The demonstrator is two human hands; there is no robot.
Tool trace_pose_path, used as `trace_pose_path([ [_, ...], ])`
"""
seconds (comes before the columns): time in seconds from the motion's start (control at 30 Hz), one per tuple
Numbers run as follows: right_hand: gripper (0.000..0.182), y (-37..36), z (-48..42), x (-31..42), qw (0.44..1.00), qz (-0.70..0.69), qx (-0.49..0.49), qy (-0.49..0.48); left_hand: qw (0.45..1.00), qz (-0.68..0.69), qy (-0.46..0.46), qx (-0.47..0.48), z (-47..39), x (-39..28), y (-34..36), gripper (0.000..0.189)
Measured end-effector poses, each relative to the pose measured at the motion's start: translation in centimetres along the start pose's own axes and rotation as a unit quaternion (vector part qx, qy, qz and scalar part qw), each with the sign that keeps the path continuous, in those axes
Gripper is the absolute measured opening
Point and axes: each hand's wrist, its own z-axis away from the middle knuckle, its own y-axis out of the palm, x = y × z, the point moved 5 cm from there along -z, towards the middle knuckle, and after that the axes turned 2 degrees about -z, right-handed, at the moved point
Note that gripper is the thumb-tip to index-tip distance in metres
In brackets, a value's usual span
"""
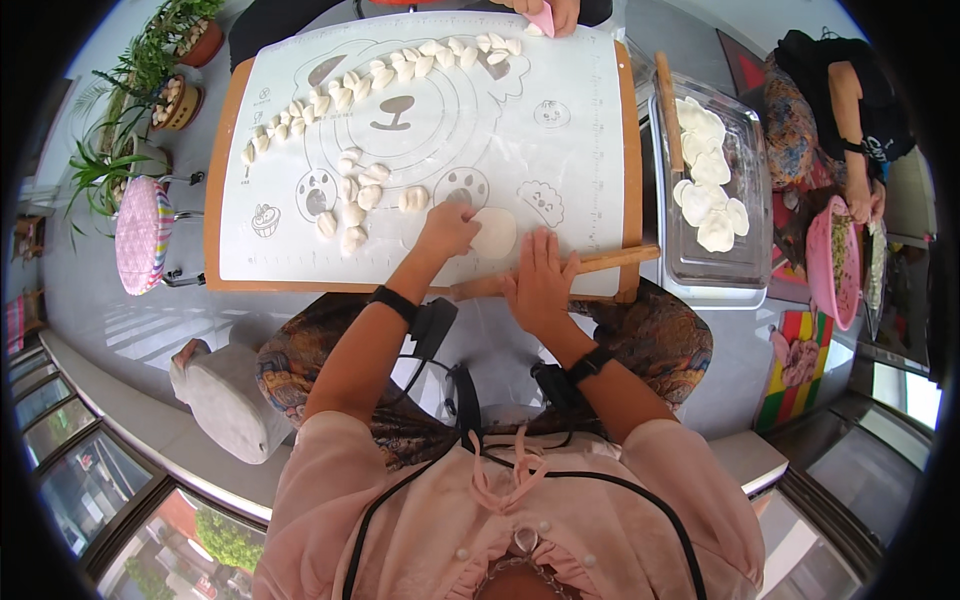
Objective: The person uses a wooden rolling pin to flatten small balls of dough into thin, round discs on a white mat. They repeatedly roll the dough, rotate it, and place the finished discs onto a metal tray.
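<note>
My left hand (pixel 448 229) pinches the left edge of a flat round dough wrapper (pixel 495 233) lying on the white printed pastry mat (pixel 465 135). Just right of the wrapper, my right hand (pixel 541 277) lies flat, its palm across a wooden rolling pin (pixel 619 259) and its fingers stretched forward over the mat. The pin slants along the mat's near edge and reaches past its right side. Left of my left hand sit several small dough pieces (pixel 369 196), with one pressed piece (pixel 413 199) apart from them.
A long curved row of dough pieces (pixel 405 69) crosses the mat's far part. At the far edge, another person's hands (pixel 559 13) hold a pink scraper (pixel 541 19). Wrappers (pixel 705 142) and a second rolling pin (pixel 667 112) are at a clear tray (pixel 754 247). Rightward, someone works over a pink basin (pixel 821 289).
</note>
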Motion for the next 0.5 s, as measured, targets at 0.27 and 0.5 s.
trace_pose_path([
  [0.27, 0.065, -0.7, -9.4, -0.5, 0.994, -0.006, -0.094, 0.049, 0.936, -0.304, 0.176, -0.005, -1.2, -2.9, 1.3, 0.032],
  [0.5, 0.064, 0.3, 1.5, -0.3, 0.998, 0.032, 0.052, -0.021, 0.997, -0.065, 0.007, 0.034, -0.2, 0.2, 0.0, 0.019],
])
